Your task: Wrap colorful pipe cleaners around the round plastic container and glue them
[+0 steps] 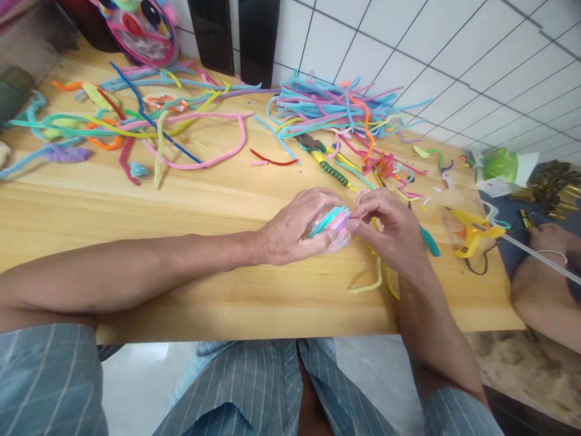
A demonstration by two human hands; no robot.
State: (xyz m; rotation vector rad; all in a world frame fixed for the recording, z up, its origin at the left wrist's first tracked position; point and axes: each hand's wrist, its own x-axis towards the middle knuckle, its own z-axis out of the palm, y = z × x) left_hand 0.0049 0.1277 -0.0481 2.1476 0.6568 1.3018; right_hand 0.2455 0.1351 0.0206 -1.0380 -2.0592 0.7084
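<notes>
My left hand (293, 229) rests on the wooden table (181, 200) with its fingers curled round a small bundle of pink, teal and green pipe cleaners (333, 221). Right beside it, my right hand (389, 227) pinches the bundle's right end between thumb and fingers. A yellow pipe cleaner (370, 283) trails from under my right hand toward the table's front edge. Much of the bundle is hidden by my fingers.
Loose pipe cleaners (136, 121) sprawl across the far left, and a dense pile (331, 106) lies at the back centre. Yellow-handled pliers (329, 163) lie behind my hands. A yellow glue gun (472, 233) sits at the right, near another person's arm (544, 290).
</notes>
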